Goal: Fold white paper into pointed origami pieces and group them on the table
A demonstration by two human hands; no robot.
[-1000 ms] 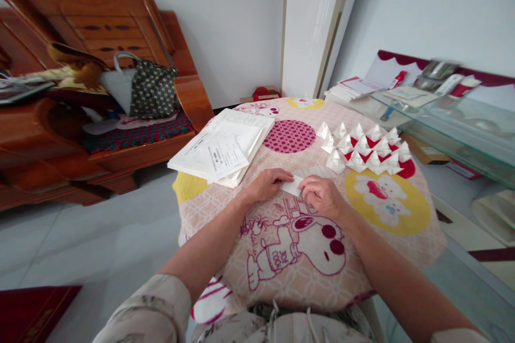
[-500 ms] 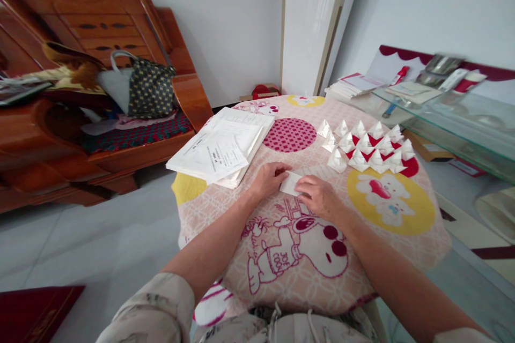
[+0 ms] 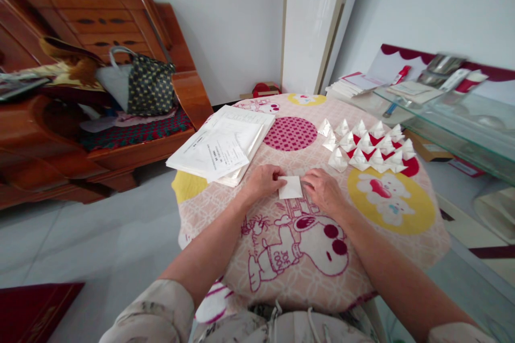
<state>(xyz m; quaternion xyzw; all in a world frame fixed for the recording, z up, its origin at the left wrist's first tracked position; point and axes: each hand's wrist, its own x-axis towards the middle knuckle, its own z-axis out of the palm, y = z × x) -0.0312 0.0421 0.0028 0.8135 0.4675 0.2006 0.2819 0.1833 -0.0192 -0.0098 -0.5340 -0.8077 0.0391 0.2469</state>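
A small folded square of white paper (image 3: 290,187) lies at the middle of the round table's near half. My left hand (image 3: 265,181) is closed on its left edge, thumb on top. My right hand (image 3: 325,188) rests just off the paper's right edge, fingers loosely bent and a little apart, with nothing seen in them. Left of my hands is a stack of printed white paper sheets (image 3: 217,144). Several folded white paper pieces with pointed tips (image 3: 365,142) stand in rows at the right.
A patterned cloth (image 3: 257,241) with cartoon figures covers the table. A glass shelf (image 3: 450,128) with cups and papers borders it on the right. A wooden bench (image 3: 108,21) holding a patterned bag (image 3: 151,83) stands at the left. A white upright appliance (image 3: 308,32) is behind.
The paper has turned from slanted to nearly square-on and looks larger. My right hand has come off it and moved slightly right; my left hand still holds it.
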